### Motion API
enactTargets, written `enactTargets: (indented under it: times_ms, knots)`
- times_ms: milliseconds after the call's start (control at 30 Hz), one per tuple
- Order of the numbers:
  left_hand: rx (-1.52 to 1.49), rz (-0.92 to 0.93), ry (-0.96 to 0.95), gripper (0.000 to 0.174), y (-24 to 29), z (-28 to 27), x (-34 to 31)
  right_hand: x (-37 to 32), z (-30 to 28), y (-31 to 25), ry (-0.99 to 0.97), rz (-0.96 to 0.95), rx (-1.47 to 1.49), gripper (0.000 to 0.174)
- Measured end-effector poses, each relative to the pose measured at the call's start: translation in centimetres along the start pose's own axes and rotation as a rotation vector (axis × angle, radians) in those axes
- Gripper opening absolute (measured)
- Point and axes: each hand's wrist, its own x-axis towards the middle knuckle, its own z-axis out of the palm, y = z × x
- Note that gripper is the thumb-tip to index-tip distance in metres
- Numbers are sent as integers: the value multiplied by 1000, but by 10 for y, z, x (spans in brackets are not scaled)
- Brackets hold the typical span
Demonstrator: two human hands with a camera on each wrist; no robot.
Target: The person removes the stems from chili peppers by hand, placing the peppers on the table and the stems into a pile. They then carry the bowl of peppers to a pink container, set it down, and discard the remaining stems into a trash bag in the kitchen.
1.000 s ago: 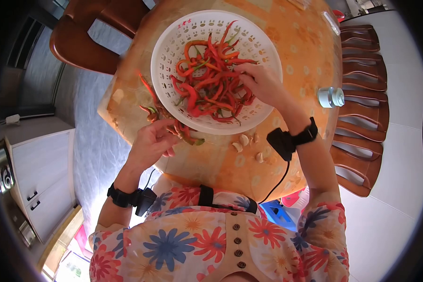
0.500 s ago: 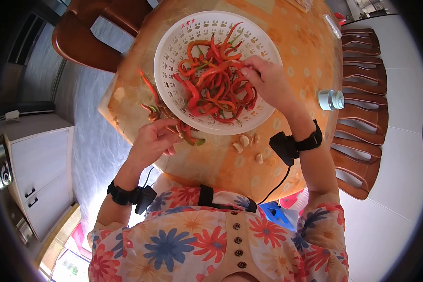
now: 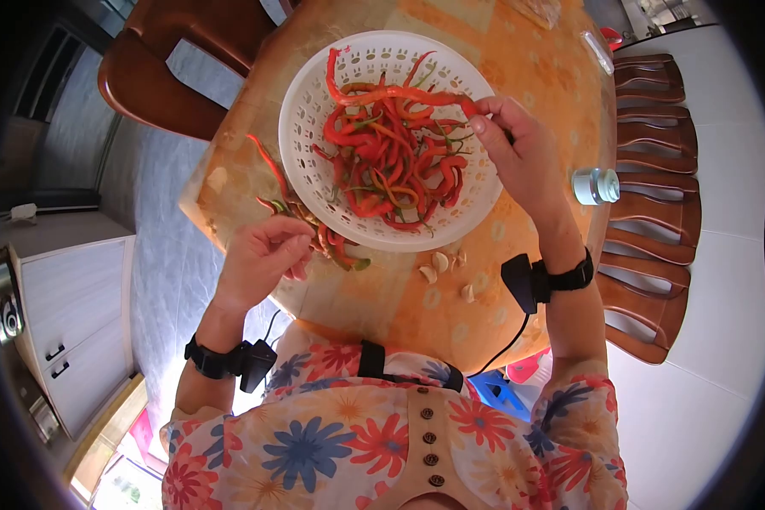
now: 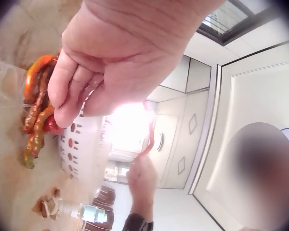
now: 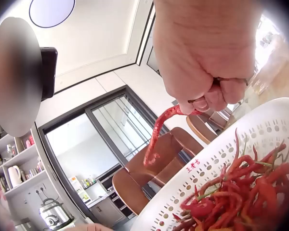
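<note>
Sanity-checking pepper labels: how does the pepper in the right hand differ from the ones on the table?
Pose: the held pepper is lifted above the colander by the right hand; the table peppers lie beside the colander.
Colour: the held pepper looks red; the table peppers mix red, orange, green and brown.
Shared: both are long and slender.

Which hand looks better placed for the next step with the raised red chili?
Probably the right hand: it pinches one end of the raised red chili above the white basket. The left hand sits apart from that chili, outside the basket, near the chilies on the table.
</note>
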Motion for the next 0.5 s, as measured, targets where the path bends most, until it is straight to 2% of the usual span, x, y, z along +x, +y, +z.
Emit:
enactTargets:
  times_ms: [33, 167, 233, 267, 333, 433, 500]
  knots:
    - [-52, 95, 25, 19, 7, -1, -1, -2, 2, -3, -4, 17, 19, 19]
    - [-75, 173, 63, 22, 43, 11, 8, -12, 20, -20, -61, 6, 7, 17]
    - [-282, 184, 1, 24, 54, 24, 17, -17, 36, -25, -56, -93, 84, 14]
    - [-276, 188, 14, 24, 54, 30, 21, -20, 41, -34, -41, -157, 38, 12]
    - [-730, 167, -140, 26, 48, 38, 29, -27, 52, -40, -18, -251, -30, 12]
    - [-806, 217, -163, 25, 48, 39, 30, -32, 58, -43, -6, -281, -101, 13]
    - [-805, 187, -144, 23, 47, 36, 28, -33, 59, -46, -19, -288, -97, 14]
